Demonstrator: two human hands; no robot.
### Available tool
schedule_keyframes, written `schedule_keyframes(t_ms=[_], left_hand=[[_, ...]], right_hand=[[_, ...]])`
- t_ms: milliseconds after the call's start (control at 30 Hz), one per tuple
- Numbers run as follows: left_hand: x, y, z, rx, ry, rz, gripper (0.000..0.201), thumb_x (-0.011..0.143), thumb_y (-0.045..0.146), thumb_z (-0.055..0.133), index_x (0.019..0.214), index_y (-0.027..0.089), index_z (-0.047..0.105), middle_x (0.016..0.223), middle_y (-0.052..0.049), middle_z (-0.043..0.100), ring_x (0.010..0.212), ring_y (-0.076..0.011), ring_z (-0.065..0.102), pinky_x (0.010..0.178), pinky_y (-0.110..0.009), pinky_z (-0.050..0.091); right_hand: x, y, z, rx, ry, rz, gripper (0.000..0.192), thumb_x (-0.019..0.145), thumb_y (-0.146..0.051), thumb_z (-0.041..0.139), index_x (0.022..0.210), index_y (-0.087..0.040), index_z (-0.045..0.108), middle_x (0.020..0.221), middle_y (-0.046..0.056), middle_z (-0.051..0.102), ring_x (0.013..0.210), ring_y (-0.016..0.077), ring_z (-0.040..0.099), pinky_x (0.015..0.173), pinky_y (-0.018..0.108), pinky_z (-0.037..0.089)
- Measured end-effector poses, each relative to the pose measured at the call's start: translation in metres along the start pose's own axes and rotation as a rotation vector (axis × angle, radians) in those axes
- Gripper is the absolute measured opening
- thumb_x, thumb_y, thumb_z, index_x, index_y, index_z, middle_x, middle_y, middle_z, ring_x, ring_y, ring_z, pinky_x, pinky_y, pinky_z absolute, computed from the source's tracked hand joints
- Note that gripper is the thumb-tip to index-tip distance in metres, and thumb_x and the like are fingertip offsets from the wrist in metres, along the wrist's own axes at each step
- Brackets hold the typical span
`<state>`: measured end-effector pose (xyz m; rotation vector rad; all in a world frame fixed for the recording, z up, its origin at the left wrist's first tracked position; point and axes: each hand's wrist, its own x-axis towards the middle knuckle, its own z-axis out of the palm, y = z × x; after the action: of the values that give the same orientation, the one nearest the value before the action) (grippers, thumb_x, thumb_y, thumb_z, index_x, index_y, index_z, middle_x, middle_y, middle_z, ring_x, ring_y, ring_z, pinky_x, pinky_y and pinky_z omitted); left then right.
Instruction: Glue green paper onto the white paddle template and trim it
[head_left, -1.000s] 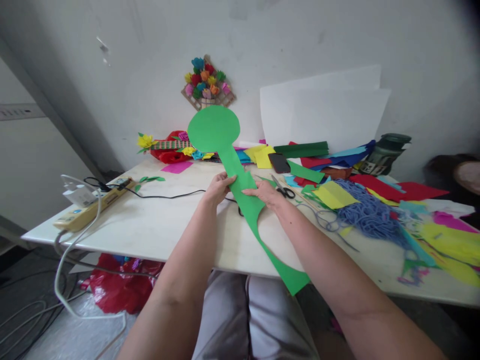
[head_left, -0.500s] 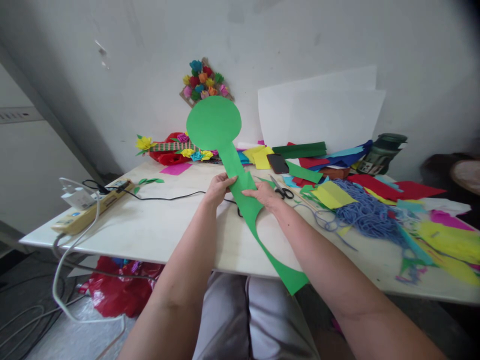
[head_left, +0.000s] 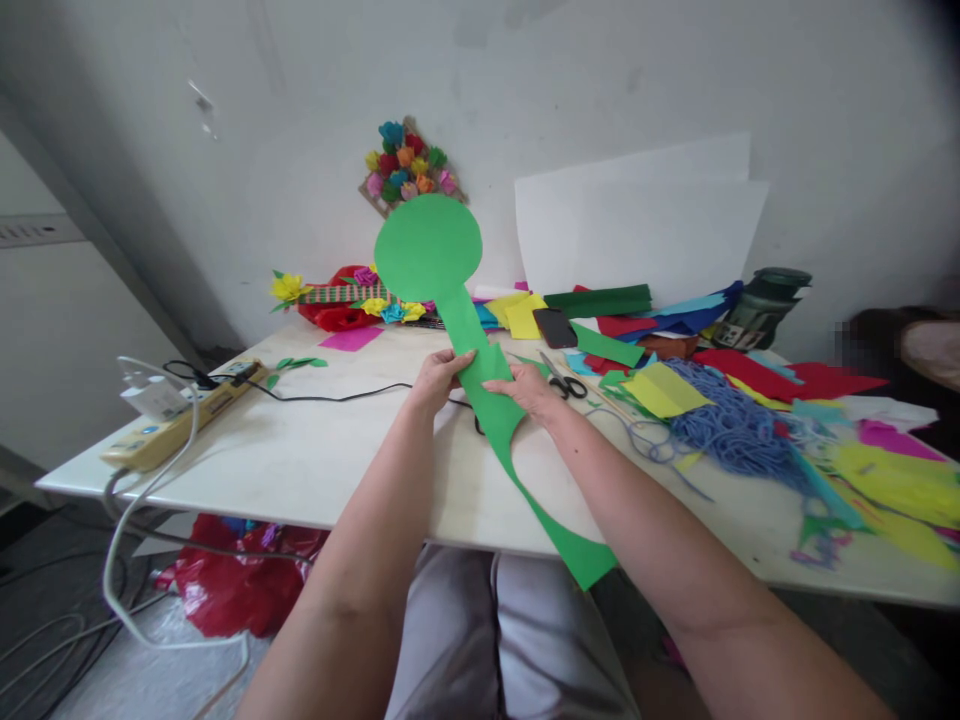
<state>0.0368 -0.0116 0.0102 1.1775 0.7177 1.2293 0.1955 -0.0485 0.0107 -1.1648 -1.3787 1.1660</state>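
Power strip point(head_left: 159, 438); dark bottle point(head_left: 766, 306); red bag point(head_left: 234, 585)

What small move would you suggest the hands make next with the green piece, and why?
Perhaps the right hand should slide toward the lower end of the green piece to steady it: the left hand already grips the middle too, while that end shows past the near edge of the table, with neither hand on it.

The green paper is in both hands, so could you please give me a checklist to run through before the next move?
Left hand gripping the green paper: ok.
Right hand gripping it too: ok.
Scissors lying on the table, unheld: ok.
Lower end seen within the table's outline: not ok, it shows past the front edge.
Black cord not touching the paper: cannot tell, part is hidden.
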Motion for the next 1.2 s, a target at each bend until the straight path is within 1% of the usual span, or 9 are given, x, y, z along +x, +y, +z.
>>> schedule_keyframes(t_ms=[133, 267, 500, 633, 767, 933, 1067, 1200], left_hand=[[-0.0006, -0.0006, -0.0013, -0.003, -0.007, 0.002, 0.034, 0.056, 0.041, 0.075, 0.071, 0.011, 0.065, 0.065, -0.005, 0.065, 0.055, -0.0136, 0.058, 0.052, -0.025, 0.046], [-0.0010, -0.0005, -0.0016, -0.002, -0.001, 0.004, 0.034, 0.056, 0.040, 0.076, 0.069, 0.011, 0.064, 0.063, -0.005, 0.065, 0.053, -0.0134, 0.057, 0.051, -0.025, 0.045], [-0.0003, 0.0002, -0.0004, 0.001, 0.057, 0.038, 0.033, 0.052, 0.039, 0.077, 0.068, 0.012, 0.065, 0.062, -0.004, 0.065, 0.054, -0.0151, 0.057, 0.053, -0.027, 0.045], [-0.0010, 0.0014, -0.0002, 0.000, 0.093, 0.053, 0.033, 0.051, 0.038, 0.077, 0.067, 0.012, 0.065, 0.060, -0.003, 0.064, 0.052, -0.0136, 0.056, 0.050, -0.025, 0.044], [-0.0023, 0.0029, 0.0006, 0.015, 0.119, 0.054, 0.035, 0.050, 0.039, 0.077, 0.068, 0.011, 0.064, 0.061, -0.003, 0.064, 0.052, -0.0129, 0.056, 0.050, -0.024, 0.044], [-0.0021, 0.0027, 0.0004, 0.030, 0.107, 0.067, 0.036, 0.051, 0.040, 0.077, 0.069, 0.011, 0.065, 0.062, -0.004, 0.065, 0.054, -0.0141, 0.057, 0.051, -0.025, 0.045], [-0.0014, 0.0022, -0.0008, 0.027, 0.099, 0.074, 0.036, 0.052, 0.040, 0.076, 0.070, 0.011, 0.066, 0.062, -0.004, 0.065, 0.055, -0.0152, 0.058, 0.053, -0.026, 0.047], [-0.0019, 0.0028, -0.0011, 0.021, 0.119, 0.066, 0.034, 0.051, 0.038, 0.077, 0.068, 0.011, 0.065, 0.060, -0.003, 0.065, 0.053, -0.0140, 0.057, 0.050, -0.025, 0.045]], right_hand=[[0.0003, 0.0009, -0.0002, 0.028, -0.010, -0.003, 0.025, 0.051, -0.029, 0.076, 0.071, -0.014, 0.068, 0.066, 0.003, 0.068, 0.059, 0.0184, 0.064, 0.060, 0.032, 0.053], [0.0003, 0.0016, -0.0003, 0.020, -0.026, -0.003, 0.028, 0.052, -0.031, 0.076, 0.073, -0.014, 0.068, 0.067, 0.004, 0.069, 0.059, 0.0183, 0.064, 0.059, 0.031, 0.053], [0.0002, 0.0023, 0.0010, 0.013, -0.048, -0.015, 0.028, 0.055, -0.034, 0.074, 0.075, -0.016, 0.068, 0.069, 0.003, 0.069, 0.061, 0.0171, 0.064, 0.060, 0.029, 0.053], [0.0013, 0.0035, -0.0003, -0.051, -0.052, -0.047, 0.028, 0.059, -0.038, 0.071, 0.075, -0.015, 0.066, 0.069, 0.002, 0.068, 0.061, 0.0167, 0.064, 0.060, 0.029, 0.052], [0.0023, 0.0040, -0.0007, -0.111, -0.015, -0.072, 0.026, 0.060, -0.037, 0.069, 0.073, -0.015, 0.064, 0.067, 0.001, 0.067, 0.060, 0.0165, 0.063, 0.060, 0.030, 0.052], [0.0031, 0.0056, 0.0008, -0.042, -0.002, -0.068, 0.024, 0.058, -0.034, 0.070, 0.074, -0.016, 0.064, 0.066, 0.000, 0.067, 0.059, 0.0168, 0.062, 0.061, 0.032, 0.053], [0.0038, 0.0074, 0.0010, 0.002, -0.020, -0.060, 0.027, 0.056, -0.034, 0.071, 0.075, -0.016, 0.065, 0.068, 0.001, 0.067, 0.061, 0.0180, 0.063, 0.062, 0.034, 0.052], [0.0024, 0.0068, 0.0010, 0.019, -0.053, -0.042, 0.028, 0.057, -0.037, 0.071, 0.074, -0.015, 0.066, 0.067, 0.002, 0.067, 0.060, 0.0175, 0.062, 0.061, 0.033, 0.051]])
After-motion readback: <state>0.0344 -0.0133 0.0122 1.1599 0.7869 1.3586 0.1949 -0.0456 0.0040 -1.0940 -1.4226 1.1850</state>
